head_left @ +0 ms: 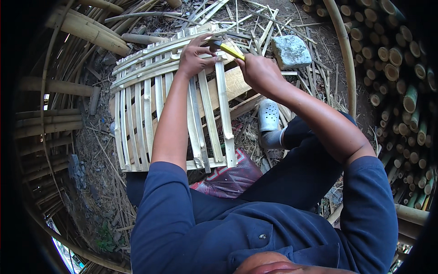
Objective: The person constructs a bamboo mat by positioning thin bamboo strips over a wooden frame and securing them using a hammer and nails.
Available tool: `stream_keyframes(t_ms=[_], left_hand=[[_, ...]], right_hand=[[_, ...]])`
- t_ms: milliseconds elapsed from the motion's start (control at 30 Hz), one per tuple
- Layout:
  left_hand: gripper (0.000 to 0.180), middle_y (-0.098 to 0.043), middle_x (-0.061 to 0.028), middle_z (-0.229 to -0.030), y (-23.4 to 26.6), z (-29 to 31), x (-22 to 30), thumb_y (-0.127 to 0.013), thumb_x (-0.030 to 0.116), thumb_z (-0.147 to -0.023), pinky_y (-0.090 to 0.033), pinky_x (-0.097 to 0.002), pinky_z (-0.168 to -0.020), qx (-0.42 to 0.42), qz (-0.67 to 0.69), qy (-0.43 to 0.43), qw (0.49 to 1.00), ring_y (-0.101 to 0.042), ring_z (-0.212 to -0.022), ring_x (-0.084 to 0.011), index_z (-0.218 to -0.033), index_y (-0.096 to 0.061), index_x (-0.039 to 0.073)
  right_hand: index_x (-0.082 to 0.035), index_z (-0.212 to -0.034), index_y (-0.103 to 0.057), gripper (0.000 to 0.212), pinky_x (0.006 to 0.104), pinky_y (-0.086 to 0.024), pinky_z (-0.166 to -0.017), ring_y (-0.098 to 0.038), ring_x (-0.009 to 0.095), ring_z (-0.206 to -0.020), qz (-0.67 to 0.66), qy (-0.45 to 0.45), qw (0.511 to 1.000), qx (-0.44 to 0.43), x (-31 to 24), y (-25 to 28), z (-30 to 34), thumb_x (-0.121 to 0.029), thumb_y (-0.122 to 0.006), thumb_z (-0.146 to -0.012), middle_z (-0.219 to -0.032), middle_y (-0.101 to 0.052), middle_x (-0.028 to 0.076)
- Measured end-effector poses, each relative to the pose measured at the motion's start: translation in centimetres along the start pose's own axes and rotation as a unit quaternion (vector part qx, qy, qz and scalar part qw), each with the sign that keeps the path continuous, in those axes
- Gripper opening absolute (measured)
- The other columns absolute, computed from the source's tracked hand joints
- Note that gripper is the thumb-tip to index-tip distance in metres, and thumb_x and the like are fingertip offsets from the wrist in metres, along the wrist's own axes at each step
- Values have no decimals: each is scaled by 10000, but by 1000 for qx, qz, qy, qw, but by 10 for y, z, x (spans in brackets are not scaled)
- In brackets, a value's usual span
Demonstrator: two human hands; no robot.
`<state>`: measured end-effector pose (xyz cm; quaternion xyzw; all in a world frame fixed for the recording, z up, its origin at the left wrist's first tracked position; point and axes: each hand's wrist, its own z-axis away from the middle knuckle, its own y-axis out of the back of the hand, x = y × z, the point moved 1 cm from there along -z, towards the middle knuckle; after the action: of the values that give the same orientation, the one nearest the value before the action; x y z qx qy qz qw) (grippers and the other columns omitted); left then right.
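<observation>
A panel of pale split-bamboo slats (148, 102) lies in front of me, its upright strips crossed by several long strips at the far side. My left hand (193, 58) rests on that far edge, fingers bent together near the right corner; anything pinched in them is too small to make out. My right hand (261, 73) is closed round the yellow handle of a hammer (231, 50). The dark hammer head is right beside my left fingertips, over the corner. Under the panel, a wooden board (232, 84) shows between the slats.
A pale stone block (291, 51) sits right of the hammer, amid scattered bamboo strips (267, 27). Cut bamboo poles (392, 71) are stacked at the right; thicker poles (91, 32) lie at the far left. A red patterned sack (232, 178) lies between my legs, near my light clog (269, 114).
</observation>
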<state>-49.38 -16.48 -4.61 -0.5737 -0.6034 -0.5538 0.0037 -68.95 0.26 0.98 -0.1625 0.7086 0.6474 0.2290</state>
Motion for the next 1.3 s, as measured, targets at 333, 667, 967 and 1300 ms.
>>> stream_keyframes(t_ms=[333,667,967,1300], left_hand=[[205,-595,-72,-1427,3,0,4,-916,135,-685,-411,-373,-1129,-8,10,-2,1000,-531,-1354,-255,-858,-812,103],[204,-635,-42,-1387,1,0,3,-925,225,-661,-469,-374,-1081,17,5,-10,1000,-588,-1295,-239,-797,-811,125],[221,-608,-112,-1410,5,-3,10,-928,223,-687,-385,-384,-1142,-21,-16,-28,999,-522,-1364,-288,-699,-752,89],[243,-600,-79,-1441,5,-3,9,-913,225,-685,-413,-385,-1114,-7,-44,-51,998,-551,-1325,-297,-650,-718,83]], right_hand=[[43,-880,-670,482,567,-509,-663,-663,482,-712,-3,-10,1000,-2,1,0,1,-376,-499,-1047,-733,-661,283],[32,-878,-656,453,571,-513,-671,-664,481,-718,18,-17,1000,-13,1,-7,2,-360,-500,-1044,-739,-666,281],[34,-885,-647,444,570,-510,-646,-659,480,-693,9,-16,1000,-15,3,-6,0,-355,-506,-1044,-719,-661,274],[16,-909,-618,409,583,-496,-651,-652,484,-711,18,-4,1000,2,-4,1,3,-348,-497,-1050,-715,-647,269]])
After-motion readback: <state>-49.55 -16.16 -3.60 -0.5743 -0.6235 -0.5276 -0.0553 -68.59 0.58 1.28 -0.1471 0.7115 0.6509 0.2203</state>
